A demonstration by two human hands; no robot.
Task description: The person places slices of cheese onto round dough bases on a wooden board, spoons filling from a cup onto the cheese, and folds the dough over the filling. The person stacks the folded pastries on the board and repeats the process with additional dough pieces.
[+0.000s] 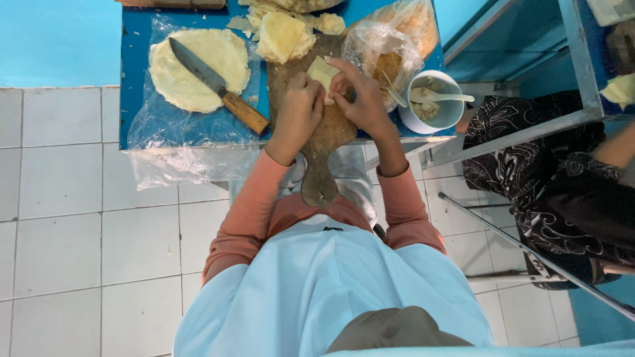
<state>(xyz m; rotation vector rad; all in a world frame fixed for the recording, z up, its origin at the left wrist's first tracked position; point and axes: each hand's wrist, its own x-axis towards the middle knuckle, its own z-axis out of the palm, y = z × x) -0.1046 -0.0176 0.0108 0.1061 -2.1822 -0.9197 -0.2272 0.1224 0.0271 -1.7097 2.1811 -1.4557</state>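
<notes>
Pastry sheet (322, 70), small, pale yellow, lies on the wooden board (325, 132) between your hands. Board handle overhangs the blue table (132, 73) edge toward you. Your left hand (297, 112) has its fingers curled down onto the sheet's near-left edge; your right hand (360, 96) pinches the sheet's right side, fingertips together on it. Right of the board: white bowl (433, 109) with white spoon (443, 97). Left: knife (215, 82) with a wooden handle resting on a round dough disc (198, 66). Farther back: stack of cut sheets (284, 36) and a plastic bag (390, 39).
</notes>
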